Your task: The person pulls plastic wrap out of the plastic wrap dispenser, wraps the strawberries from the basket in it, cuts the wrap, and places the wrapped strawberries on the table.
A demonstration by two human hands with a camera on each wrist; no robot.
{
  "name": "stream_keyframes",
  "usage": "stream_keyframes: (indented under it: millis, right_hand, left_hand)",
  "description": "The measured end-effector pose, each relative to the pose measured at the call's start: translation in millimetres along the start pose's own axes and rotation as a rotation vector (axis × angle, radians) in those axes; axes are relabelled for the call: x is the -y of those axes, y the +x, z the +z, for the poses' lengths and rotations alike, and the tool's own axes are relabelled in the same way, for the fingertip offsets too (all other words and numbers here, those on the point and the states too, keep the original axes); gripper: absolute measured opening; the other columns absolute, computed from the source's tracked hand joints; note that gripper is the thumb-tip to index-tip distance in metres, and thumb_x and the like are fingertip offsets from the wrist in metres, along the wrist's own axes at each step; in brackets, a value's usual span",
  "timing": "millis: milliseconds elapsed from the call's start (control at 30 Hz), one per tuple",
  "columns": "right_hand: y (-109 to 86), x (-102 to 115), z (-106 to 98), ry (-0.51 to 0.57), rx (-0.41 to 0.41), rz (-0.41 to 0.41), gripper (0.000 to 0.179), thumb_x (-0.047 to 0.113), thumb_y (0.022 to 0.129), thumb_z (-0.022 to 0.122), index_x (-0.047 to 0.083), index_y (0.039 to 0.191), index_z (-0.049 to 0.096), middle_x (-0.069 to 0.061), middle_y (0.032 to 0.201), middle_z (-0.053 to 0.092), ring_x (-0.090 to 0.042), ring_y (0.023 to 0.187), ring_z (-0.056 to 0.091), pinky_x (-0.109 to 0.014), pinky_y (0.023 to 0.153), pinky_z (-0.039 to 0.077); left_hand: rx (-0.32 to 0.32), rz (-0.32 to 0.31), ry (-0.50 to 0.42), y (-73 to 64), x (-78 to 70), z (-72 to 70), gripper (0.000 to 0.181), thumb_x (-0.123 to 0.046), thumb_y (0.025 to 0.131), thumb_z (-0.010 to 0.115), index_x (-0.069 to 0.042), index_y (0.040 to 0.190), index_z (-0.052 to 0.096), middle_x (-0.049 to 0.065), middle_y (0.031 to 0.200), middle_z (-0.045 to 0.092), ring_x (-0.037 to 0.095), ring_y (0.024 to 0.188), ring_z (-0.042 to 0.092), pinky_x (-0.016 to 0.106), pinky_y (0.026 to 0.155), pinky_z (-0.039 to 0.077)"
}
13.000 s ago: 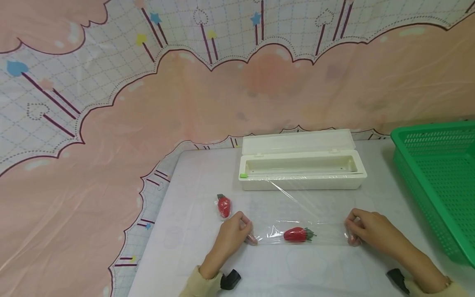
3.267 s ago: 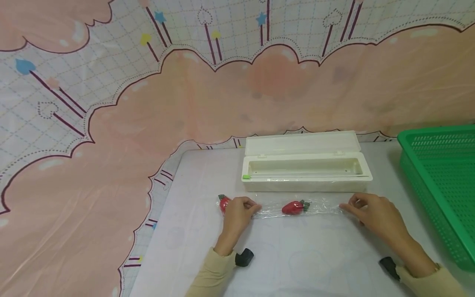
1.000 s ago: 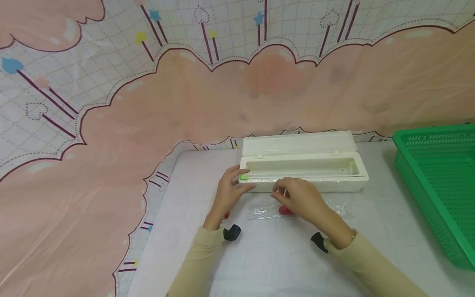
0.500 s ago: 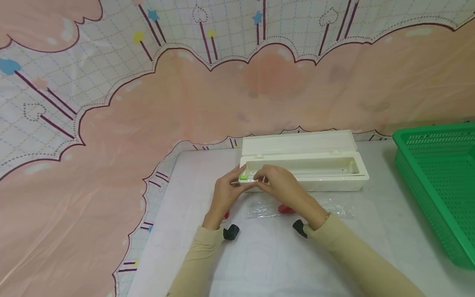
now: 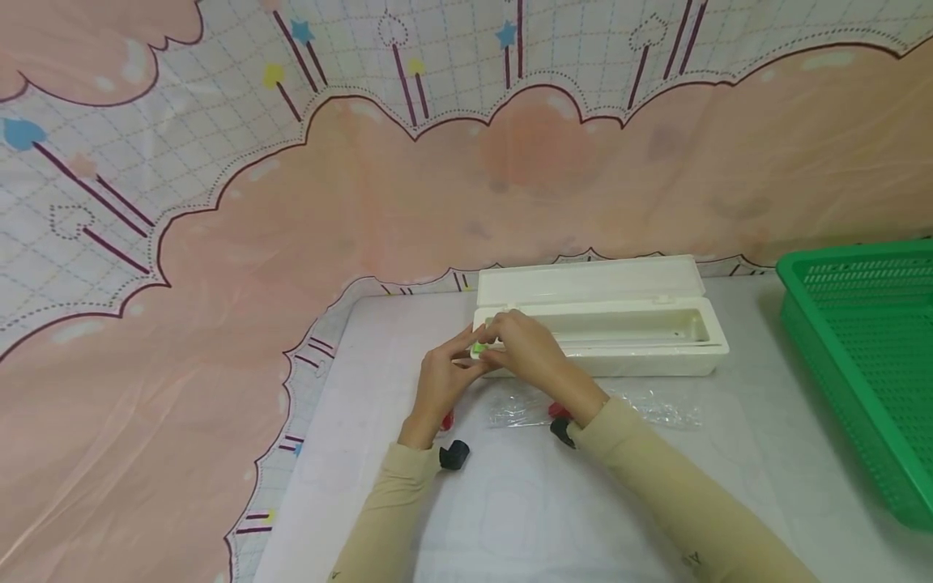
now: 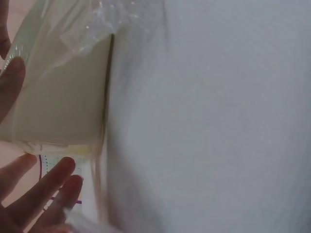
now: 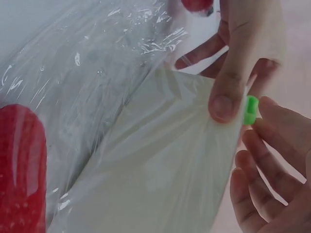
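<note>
A long white cling film dispenser (image 5: pixel 641 364) stands lid-up at the back of the table. My left hand (image 5: pixel 437 387) holds its left end, thumb (image 7: pixel 226 99) pressed on the film-covered front face. At that corner, my right hand (image 5: pixel 530 355) pinches the small green slide cutter (image 7: pixel 250 110) between thumb and fingertip. Clear cling film (image 5: pixel 670 407) runs down the front and lies crumpled on the table, around a red toy strawberry (image 7: pixel 22 165) with its leaves hidden in the head view. Behind my left wrist, a second wrapped strawberry (image 5: pixel 447 420) partly shows.
To the right stands a large green mesh basket (image 5: pixel 853 405). The white-covered table (image 5: pixel 510 518) extends in front of the dispenser, and a patterned cloth (image 5: pixel 437 202) hangs behind it. Black wrist mounts (image 5: pixel 453 455) sit at both cuffs.
Earlier, both hands drew film out and laid it over the strawberry. In the last second my right hand has moved left along the dispenser to the green cutter; my left hand stays at the end.
</note>
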State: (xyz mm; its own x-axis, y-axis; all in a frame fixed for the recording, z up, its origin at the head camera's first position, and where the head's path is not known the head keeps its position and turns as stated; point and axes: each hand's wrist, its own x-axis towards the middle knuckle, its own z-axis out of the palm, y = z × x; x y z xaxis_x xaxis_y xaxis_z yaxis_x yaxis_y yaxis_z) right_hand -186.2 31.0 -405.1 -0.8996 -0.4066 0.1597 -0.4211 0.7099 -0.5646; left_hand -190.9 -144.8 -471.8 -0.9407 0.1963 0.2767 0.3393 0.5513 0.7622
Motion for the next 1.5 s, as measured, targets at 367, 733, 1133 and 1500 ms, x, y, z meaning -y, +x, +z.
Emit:
stream_keyframes:
  millis: [367, 733, 1133, 1500]
  right_hand:
    - [10.7, -8, 8, 0.037, 0.042, -0.063, 0.023, 0.015, 0.086, 0.077, 0.014, 0.109, 0.078, -0.001, 0.092, 0.071, -0.017, 0.082, 0.056, -0.026, 0.068, 0.047]
    - [11.9, -13, 3, 0.057, 0.049, -0.063, 0.01, 0.013, 0.087, 0.076, 0.007, 0.094, 0.08, -0.002, 0.092, 0.075, -0.017, 0.088, 0.063, -0.032, 0.08, 0.054]
    - [10.0, -20, -4, 0.069, 0.068, -0.075, 0.01, 0.011, 0.088, 0.075, 0.005, 0.095, 0.08, -0.004, 0.091, 0.077, -0.016, 0.083, 0.065, -0.033, 0.078, 0.055]
    - [5.1, -27, -11, 0.052, 0.079, -0.081, 0.011, 0.01, 0.088, 0.075, 0.005, 0.097, 0.079, -0.005, 0.093, 0.077, -0.017, 0.084, 0.067, -0.034, 0.079, 0.056]
  left_hand:
    - [-0.005, -0.017, 0.016, -0.3, 4.5, -1.5, 0.053, -0.033, 0.073, 0.088, -0.02, 0.122, 0.072, 0.006, 0.137, 0.061, 0.017, 0.08, 0.074, 0.026, 0.071, 0.06]
    - [-0.019, 0.073, 0.099, 0.9, 6.3, -4.1, 0.061, -0.042, 0.071, 0.086, -0.026, 0.127, 0.068, 0.008, 0.135, 0.061, 0.005, 0.065, 0.068, 0.024, 0.066, 0.054]
    - [-0.022, 0.094, 0.129, 2.9, 5.9, -3.5, 0.06, -0.046, 0.072, 0.084, -0.026, 0.126, 0.068, 0.01, 0.135, 0.061, 0.005, 0.073, 0.072, 0.026, 0.066, 0.057]
    - [-0.017, 0.131, 0.167, 4.9, 6.6, -2.5, 0.061, -0.044, 0.073, 0.084, -0.023, 0.127, 0.067, 0.011, 0.135, 0.061, 0.01, 0.078, 0.074, 0.029, 0.066, 0.059]
